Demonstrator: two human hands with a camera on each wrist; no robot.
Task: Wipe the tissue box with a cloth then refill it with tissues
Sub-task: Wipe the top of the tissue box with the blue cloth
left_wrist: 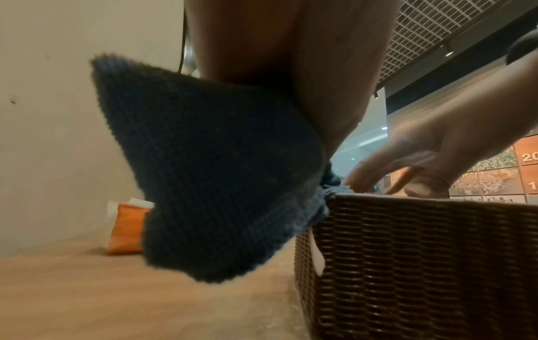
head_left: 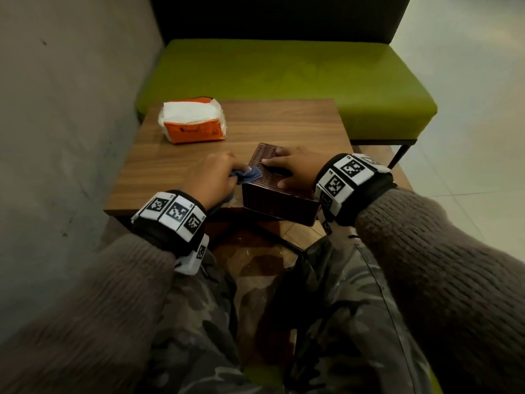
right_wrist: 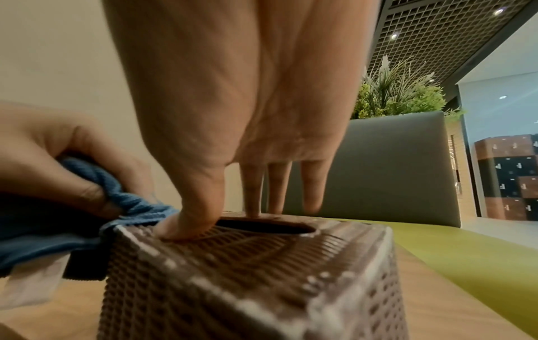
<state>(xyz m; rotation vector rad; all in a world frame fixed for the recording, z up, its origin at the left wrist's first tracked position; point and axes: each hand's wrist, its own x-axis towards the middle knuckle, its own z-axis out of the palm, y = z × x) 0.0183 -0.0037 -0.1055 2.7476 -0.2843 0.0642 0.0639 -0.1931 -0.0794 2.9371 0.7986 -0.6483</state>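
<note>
A dark brown woven tissue box (head_left: 279, 194) stands at the near edge of the wooden table (head_left: 176, 163). My right hand (head_left: 287, 169) lies on its lid with straight fingers and thumb pressing down beside the oval slot (right_wrist: 262, 226). My left hand (head_left: 216, 177) grips a bunched blue cloth (head_left: 247, 174) and holds it against the box's upper left edge. In the left wrist view the cloth (left_wrist: 215, 174) hangs down over the box's corner (left_wrist: 422, 264). An orange pack of white tissues (head_left: 194, 120) lies at the table's far left.
A grey wall (head_left: 65, 109) runs close along the table's left side. A green bench seat (head_left: 284, 69) with a dark back stands beyond the table. My knees in camouflage trousers (head_left: 326, 308) are under the near edge. Pale floor (head_left: 468, 123) lies to the right.
</note>
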